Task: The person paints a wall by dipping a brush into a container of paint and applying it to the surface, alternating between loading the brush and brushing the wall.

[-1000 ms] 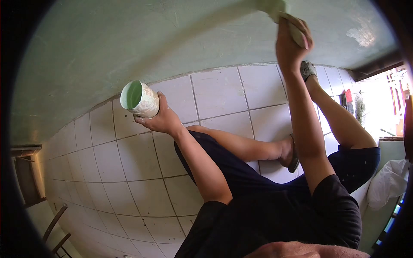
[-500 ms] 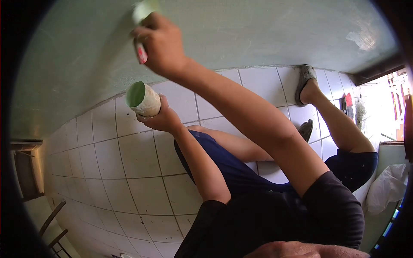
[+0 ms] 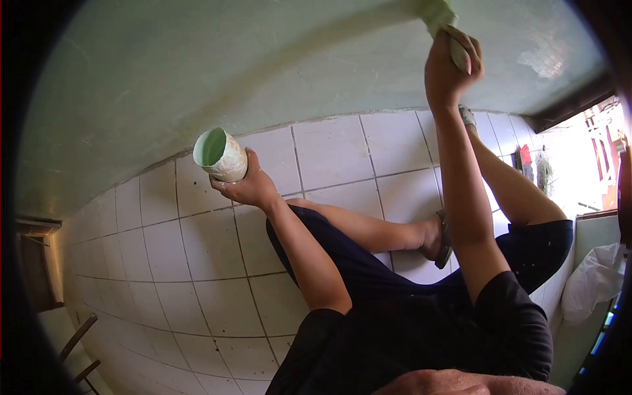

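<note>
My right hand (image 3: 454, 66) is closed round the handle of a paintbrush (image 3: 440, 14) at the top right. The brush's green-coated head is against the pale green wall (image 3: 316, 59). Lower and to the left, my left hand (image 3: 247, 184) grips a paint-smeared white cup (image 3: 229, 158) by its side and base. Light green paint shows inside the cup, which tilts so its mouth faces the wall. Part of the bristles is cut off by the dark edge of the view.
White floor tiles (image 3: 217, 247) meet the wall's base. A bare patch (image 3: 548, 58) marks the wall at right, near a doorway with a red object (image 3: 525, 155). A white plastic bag (image 3: 592, 283) lies at far right. Wooden chair parts (image 3: 78, 336) stand lower left.
My right hand has swept the paintbrush along the wall from left to right. My left hand and the cup have stayed almost in place. One foot now shows more fully.
</note>
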A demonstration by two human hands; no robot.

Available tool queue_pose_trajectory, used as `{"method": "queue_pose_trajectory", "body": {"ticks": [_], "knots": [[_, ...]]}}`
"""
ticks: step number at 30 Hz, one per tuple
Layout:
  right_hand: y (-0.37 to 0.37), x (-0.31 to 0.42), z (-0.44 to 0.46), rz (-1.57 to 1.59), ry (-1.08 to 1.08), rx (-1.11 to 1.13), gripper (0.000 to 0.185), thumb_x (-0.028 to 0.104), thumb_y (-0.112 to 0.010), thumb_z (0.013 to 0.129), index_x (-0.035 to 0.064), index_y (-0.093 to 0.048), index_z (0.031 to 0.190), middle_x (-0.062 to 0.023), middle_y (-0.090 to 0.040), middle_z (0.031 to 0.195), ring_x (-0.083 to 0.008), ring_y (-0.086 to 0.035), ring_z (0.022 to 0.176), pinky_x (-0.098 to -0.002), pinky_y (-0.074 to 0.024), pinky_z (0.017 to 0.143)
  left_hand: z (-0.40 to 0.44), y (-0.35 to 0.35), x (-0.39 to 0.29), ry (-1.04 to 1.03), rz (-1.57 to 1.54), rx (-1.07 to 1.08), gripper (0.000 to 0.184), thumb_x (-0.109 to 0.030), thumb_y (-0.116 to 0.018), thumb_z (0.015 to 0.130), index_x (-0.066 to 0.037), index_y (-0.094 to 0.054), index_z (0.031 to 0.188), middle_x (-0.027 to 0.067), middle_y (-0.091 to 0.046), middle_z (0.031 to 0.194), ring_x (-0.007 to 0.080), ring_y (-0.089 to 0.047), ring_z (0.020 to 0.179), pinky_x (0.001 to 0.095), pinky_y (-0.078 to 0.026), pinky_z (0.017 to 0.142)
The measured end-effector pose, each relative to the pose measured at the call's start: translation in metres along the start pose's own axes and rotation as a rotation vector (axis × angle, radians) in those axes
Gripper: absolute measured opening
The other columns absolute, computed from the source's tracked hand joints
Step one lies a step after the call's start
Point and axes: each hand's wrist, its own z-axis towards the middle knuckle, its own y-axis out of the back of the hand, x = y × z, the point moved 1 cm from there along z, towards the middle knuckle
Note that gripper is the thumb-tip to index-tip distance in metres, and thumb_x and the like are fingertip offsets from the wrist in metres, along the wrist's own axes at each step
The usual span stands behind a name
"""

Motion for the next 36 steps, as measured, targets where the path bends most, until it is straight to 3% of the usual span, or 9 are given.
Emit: {"method": "queue_pose_trajectory", "body": {"ticks": [6,9,11,14,21,24,30,34,36], "knots": [[-0.063,0.07,-0.03,0.004,0.128,0.209,0.017,-0.001,-0.071,0.084,0.007,-0.079,0.096,-0.0123,-0.073,0.095,-0.0276,-0.072,0.085,-0.0343,-0.0557,0.076,0.0,-0.005,0.003,-0.065,-0.082,-0.007,0.087,-0.021,-0.093,0.069,0.004,-0.047,0.138,0.0191,-0.059,0.129,0.0359,-0.063,0.117,0.0494,-0.053,0.104],[-0.119,0.134,-0.071,0.211,0.05,0.258,0.027,0.002,-0.075,0.061,0.0129,-0.076,0.086,-0.0112,-0.066,0.091,-0.0332,-0.067,0.086,-0.0445,-0.0545,0.071,0.0,-0.003,0.002,-0.049,-0.173,0.023,0.087,-0.02,-0.093,0.069,0.004,-0.048,0.139,0.0189,-0.06,0.131,0.0346,-0.066,0.115,0.0464,-0.057,0.102],[-0.135,0.166,-0.081,0.328,0.129,0.375,0.014,0.003,-0.073,0.08,0.0105,-0.079,0.091,-0.0109,-0.071,0.09,-0.033,-0.07,0.08,-0.0405,-0.0575,0.072,0.003,0.0,0.002,-0.082,-0.034,0.057,0.084,-0.018,-0.093,0.07,0.004,-0.049,0.138,0.0187,-0.06,0.131,0.0332,-0.067,0.114,0.0446,-0.059,0.099],[-0.137,0.184,-0.084,0.556,0.063,0.508,0.016,0.002,-0.074,0.078,0.014,-0.079,0.087,-0.0112,-0.072,0.093,-0.03,-0.07,0.08,-0.0393,-0.0584,0.071,0.002,-0.001,0.001,-0.078,-0.099,0.085,0.092,-0.021,-0.094,0.068,0.001,-0.046,0.144,0.018,-0.062,0.133,0.0352,-0.067,0.119,0.0463,-0.056,0.106],[-0.048,0.025,0.011,0.315,0.275,0.244,0.01,-0.008,-0.07,0.086,-0.0012,-0.076,0.09,-0.0152,-0.076,0.096,-0.0289,-0.071,0.084,-0.0385,-0.0572,0.074,0.002,-0.006,0.006,-0.049,-0.264,0.157,0.084,-0.01,-0.092,0.073,-0.001,-0.045,0.142,0.0158,-0.059,0.136,0.0294,-0.065,0.119,0.0404,-0.059,0.104],[0.001,-0.013,0.03,0.146,-0.159,0.074,0.011,0.007,-0.079,0.086,-0.0001,-0.079,0.095,-0.0051,-0.077,0.09,-0.0135,-0.07,0.08,-0.0283,-0.0568,0.077,0.001,-0.005,0.001,-0.058,-0.173,0.135,0.085,-0.012,-0.093,0.072,-0.001,-0.045,0.141,0.0157,-0.059,0.135,0.0294,-0.065,0.119,0.041,-0.06,0.102],[-0.028,-0.006,0.016,0.045,0.065,-0.052,0.009,0.001,-0.075,0.082,0.0061,-0.078,0.089,-0.0097,-0.074,0.087,-0.0254,-0.072,0.08,-0.0345,-0.0559,0.073,-0.001,-0.004,-0.005,-0.081,-0.195,0.144,0.083,-0.019,-0.094,0.072,0.001,-0.048,0.137,0.0162,-0.061,0.129,0.0316,-0.064,0.119,0.045,-0.055,0.104],[-0.088,0.139,-0.017,0.036,0.019,0.163,0.013,-0.011,-0.07,0.08,-0.001,-0.075,0.086,-0.0145,-0.073,0.089,-0.0315,-0.07,0.076,-0.0381,-0.0559,0.066,-0.004,-0.007,-0.001,-0.102,-0.147,0.155,0.082,-0.019,-0.094,0.07,0.0,-0.049,0.137,0.0168,-0.06,0.13,0.0331,-0.064,0.118,0.0474,-0.053,0.105],[-0.126,0.148,-0.046,0.149,0.048,0.293,0.017,0.007,-0.075,0.068,0.0121,-0.078,0.085,-0.0129,-0.068,0.085,-0.034,-0.068,0.08,-0.0457,-0.0557,0.069,-0.009,-0.009,0.0,-0.121,-0.084,0.156,0.082,-0.019,-0.094,0.07,0.0,-0.049,0.137,0.0169,-0.06,0.131,0.0335,-0.064,0.118,0.0482,-0.053,0.105]]}}
